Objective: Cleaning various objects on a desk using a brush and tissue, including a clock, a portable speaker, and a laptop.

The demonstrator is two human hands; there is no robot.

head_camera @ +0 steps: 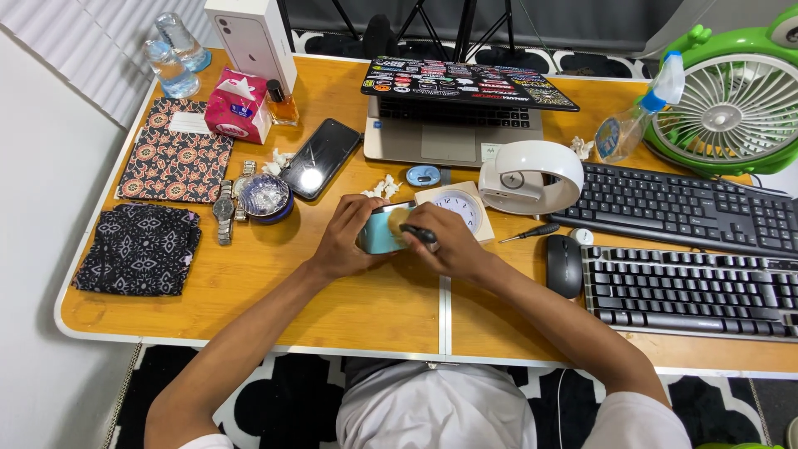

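Observation:
My left hand (342, 239) grips a light blue smartphone (380, 233) by its left side, held just above the wooden table (249, 291). My right hand (445, 241) presses a small tan pad or cloth (398, 218) against the phone's surface and also holds a small dark object (424, 235) between the fingers. Both hands meet at the table's centre, in front of a small white square clock (457, 204).
A half-open laptop (453, 108), black phone (320, 156), wristwatch (224, 209), round blue tin (264, 198), tissue pack (237, 104), white box (253, 41), patterned pouches (174, 154), white ring-shaped device (532, 176), screwdriver (529, 234), mouse (564, 264), two keyboards (690, 287), spray bottle (636, 120), green fan (731, 104).

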